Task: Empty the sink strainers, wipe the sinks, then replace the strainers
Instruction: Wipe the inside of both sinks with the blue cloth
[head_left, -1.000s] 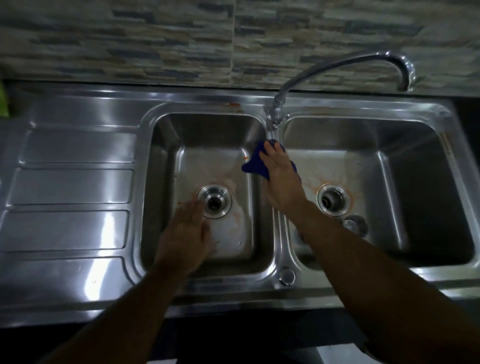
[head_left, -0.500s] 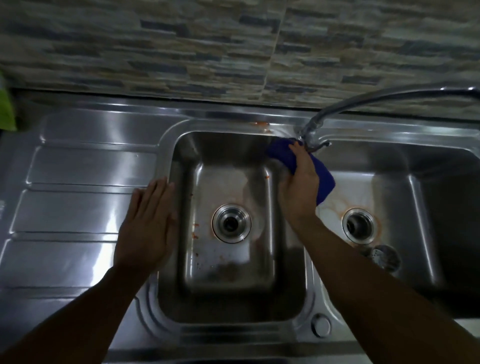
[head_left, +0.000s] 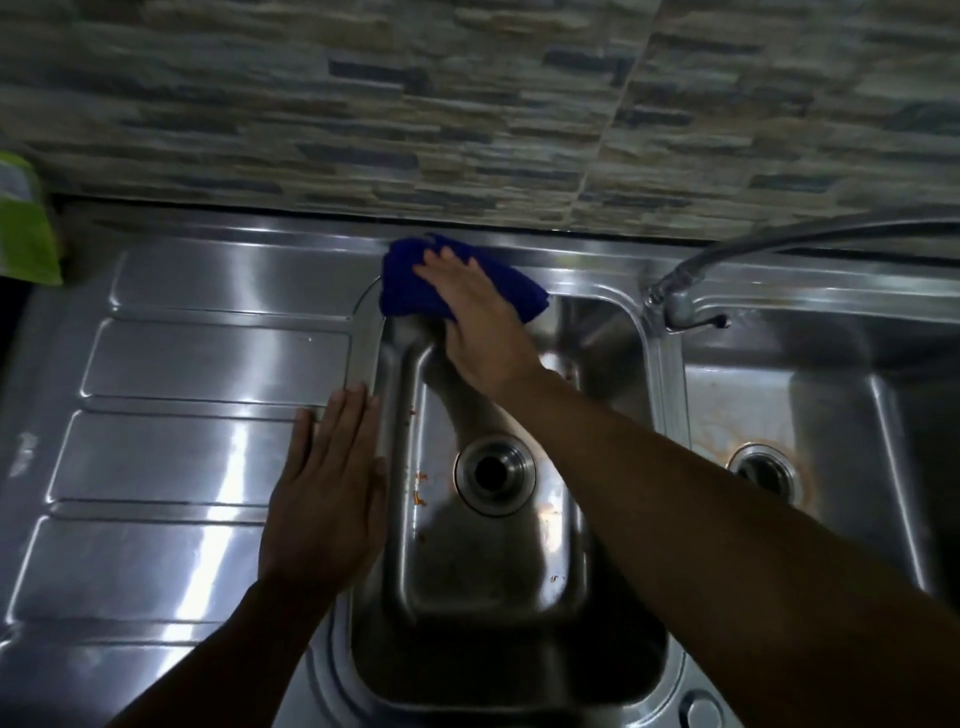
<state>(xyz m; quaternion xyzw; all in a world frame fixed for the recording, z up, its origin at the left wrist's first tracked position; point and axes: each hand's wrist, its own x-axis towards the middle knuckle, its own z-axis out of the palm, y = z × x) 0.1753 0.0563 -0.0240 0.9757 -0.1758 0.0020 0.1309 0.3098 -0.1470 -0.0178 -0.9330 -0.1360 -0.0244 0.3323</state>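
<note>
My right hand (head_left: 478, 322) presses a blue cloth (head_left: 410, 283) flat onto the back left corner of the left sink (head_left: 498, 587), at its rim. My left hand (head_left: 327, 493) lies flat, fingers together, on the draining board (head_left: 197, 374) at the left sink's left rim, holding nothing. The left sink's drain (head_left: 494, 474) is an open hole with orange specks beside it. The right sink (head_left: 831, 410) has an orange-stained drain (head_left: 763, 470); my right forearm crosses in front of it. No strainer shows.
The tap (head_left: 675, 301) stands on the divider between the sinks, its spout reaching out right. A green packet (head_left: 26, 228) sits at the far left by the stone-tile wall (head_left: 467, 104). A round overflow cap (head_left: 701, 709) is at the front rim.
My right hand slid the blue cloth left, from the tap base to the left sink's back left corner. My left hand came out of the left sink onto the draining board.
</note>
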